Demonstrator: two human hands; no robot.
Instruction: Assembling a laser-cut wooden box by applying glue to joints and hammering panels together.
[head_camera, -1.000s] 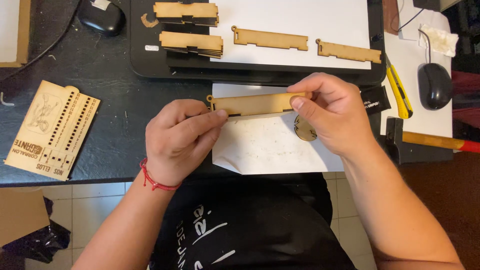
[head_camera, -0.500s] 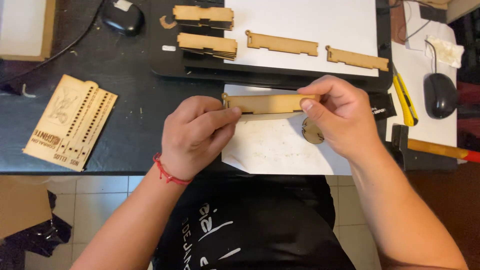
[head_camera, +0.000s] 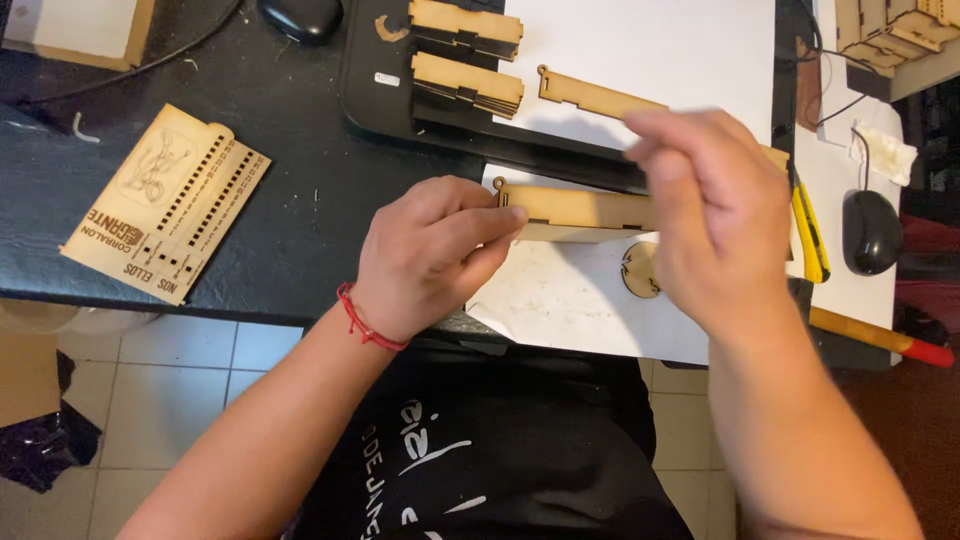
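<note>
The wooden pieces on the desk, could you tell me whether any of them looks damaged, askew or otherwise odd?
Nothing stands out as damaged. The flat wooden strip pinched in the left hand looks whole; the blurred right hand covers its far end. The perforated wooden card lies at an angle to the desk edge, but intact.

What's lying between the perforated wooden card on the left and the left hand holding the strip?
Nothing: in the head view only bare black desk top separates the perforated wooden card from the left hand, which pinches the wooden strip.
</note>
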